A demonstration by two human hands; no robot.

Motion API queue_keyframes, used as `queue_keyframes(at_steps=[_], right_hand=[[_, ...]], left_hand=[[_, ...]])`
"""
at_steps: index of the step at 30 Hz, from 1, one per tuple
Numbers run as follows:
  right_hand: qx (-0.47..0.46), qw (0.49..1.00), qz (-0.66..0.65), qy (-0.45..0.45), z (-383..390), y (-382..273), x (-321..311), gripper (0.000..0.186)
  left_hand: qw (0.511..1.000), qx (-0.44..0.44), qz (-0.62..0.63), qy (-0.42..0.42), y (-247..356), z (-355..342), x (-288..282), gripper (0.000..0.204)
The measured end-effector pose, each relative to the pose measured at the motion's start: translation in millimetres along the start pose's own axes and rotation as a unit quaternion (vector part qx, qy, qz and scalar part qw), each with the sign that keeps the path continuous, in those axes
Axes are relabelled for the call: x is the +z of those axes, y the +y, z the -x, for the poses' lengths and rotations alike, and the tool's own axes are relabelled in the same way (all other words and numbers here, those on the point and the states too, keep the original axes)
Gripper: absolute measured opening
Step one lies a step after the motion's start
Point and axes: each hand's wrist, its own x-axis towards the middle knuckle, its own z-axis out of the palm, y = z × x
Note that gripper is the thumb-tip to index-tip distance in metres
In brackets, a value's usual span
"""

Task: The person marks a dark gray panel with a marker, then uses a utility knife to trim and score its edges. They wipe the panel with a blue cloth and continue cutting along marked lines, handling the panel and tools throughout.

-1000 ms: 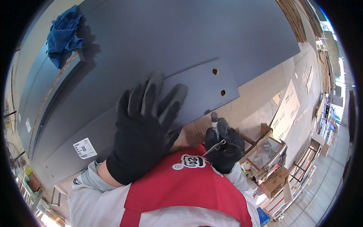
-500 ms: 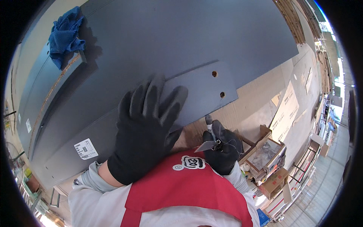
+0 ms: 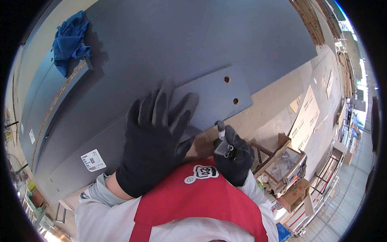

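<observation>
Blue crumpled cloth (image 3: pixel 70 44) lies beyond the left part of the long flat grey two-holed board (image 3: pixel 213 97). On the board, the black-gloved left hand (image 3: pixel 151 141) spreads its fingers, gripping nothing; even pressure should steady it. Beside its near edge, the black-gloved right hand (image 3: pixel 238 161) curls its fingers around a small flat grey tool (image 3: pixel 221 149), best kept off the board's face.

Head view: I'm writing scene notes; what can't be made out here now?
Head view:
Long dark-grey plank with two round holes: middle covered by black-gloved left hand.
Black-gloved right hand: palm hidden by its curled fingers.
Large flat dark-grey board: cut off by upper picture edge.
</observation>
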Motion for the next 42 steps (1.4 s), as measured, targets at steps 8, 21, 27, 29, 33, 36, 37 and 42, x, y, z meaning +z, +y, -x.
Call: queue_keyframes(at_steps=[8, 21, 27, 29, 33, 36, 37, 42], right_hand=[[0.032, 0.998, 0.037, -0.024, -5.5, -4.9, -3.2, 0.034], [-0.015, 1.0, -0.012, -0.019, -2.5, 2.6, -10.0, 0.056], [-0.023, 0.998, 0.014, -0.061, -1.4, 5.7, -9.3, 0.058], [-0.028, 0.999, 0.011, -0.043, -1.7, 7.3, -10.2, 0.057], [-0.049, 0.998, 0.042, -0.008, -6.1, 3.1, -4.1, 0.051], [-0.038, 0.996, 0.073, -0.013, -2.2, 4.1, -2.7, 0.046], [-0.026, 0.996, 0.088, -0.019, -0.3, 3.6, -3.7, 0.044], [-0.013, 1.0, 0.019, 0.01, 2.5, 10.4, 3.7, 0.045]], left_hand=[[1.0, 0.004, 0.0, 0.001, 0.5, -1.9, -3.6, 0.062], [1.0, 0.004, -0.022, 0.002, -0.9, 0.8, 4.2, 0.065], [1.0, 0.001, -0.003, 0.003, 0.7, -2.1, -0.7, 0.064], [1.0, 0.004, -0.011, 0.008, 0.9, -1.8, 0.0, 0.063], [1.0, 0.0, 0.002, -0.008, 1.3, -0.6, -4.2, 0.061], [1.0, -0.001, -0.008, -0.006, 1.9, -0.2, 0.5, 0.061], [1.0, -0.006, -0.007, -0.009, 1.8, 0.6, -0.7, 0.061], [1.0, -0.008, 0.013, -0.006, 1.7, -0.9, -1.6, 0.062]])
